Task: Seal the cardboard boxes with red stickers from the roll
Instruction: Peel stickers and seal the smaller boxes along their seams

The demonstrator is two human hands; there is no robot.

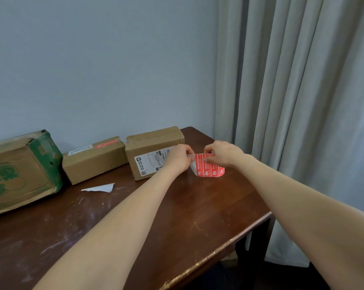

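Observation:
A strip of red stickers (210, 167) on white backing hangs above the table, to the right of a brown cardboard box (149, 149) with a white shipping label. My left hand (178, 159) pinches the strip's white left end. My right hand (223, 154) pinches the top of the red stickers. A smaller cardboard box (93, 161) to the left carries a red sticker (105, 144) on its top. At the far left lies a large box with green print (19, 172).
A white scrap of backing paper (100, 187) lies on the dark wooden table (176, 216). The table's right edge runs near a grey curtain (292, 91). A pale wall stands behind the boxes.

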